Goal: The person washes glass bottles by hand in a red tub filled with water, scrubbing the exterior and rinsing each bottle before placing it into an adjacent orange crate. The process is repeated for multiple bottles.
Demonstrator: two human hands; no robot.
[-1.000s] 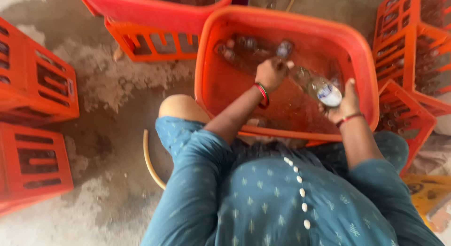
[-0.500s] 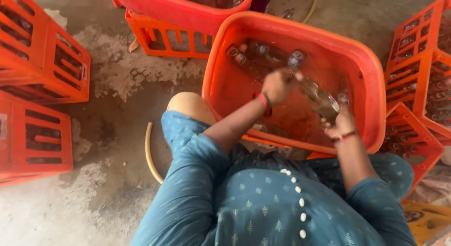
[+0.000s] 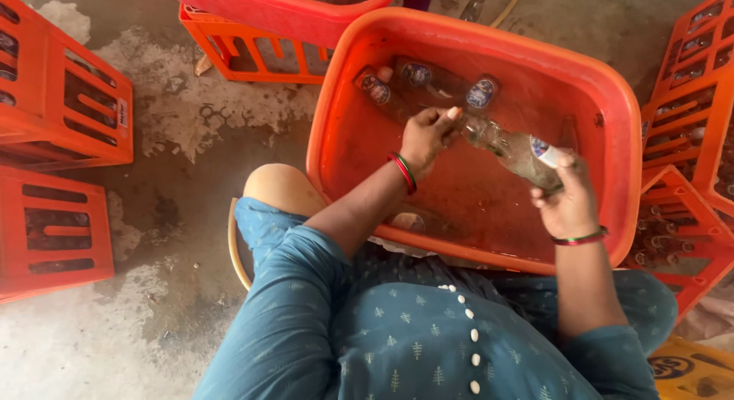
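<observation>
Left hand, wearing red and green bangles at the wrist, is closed around the neck end of a clear glass bottle with a blue-and-white label; right hand, with a green and red bangle, grips the same bottle at its base end. Bottle lies tilted, nearly horizontal, held between both hands above the inside of a large orange-red plastic tub with rounded corners. Whether the bottle touches the tub floor cannot be told. Three further labelled glass bottles lie at the far wall of the tub, beyond the left hand. Person sits close to the near rim, dressed in a teal patterned garment with a row of white buttons, one bare knee just beside the tub's left wall. Orange plastic bottle crates stand on the grey concrete floor to the left, well apart from the tub; similar crates holding bottles stand just beside it on the right
</observation>
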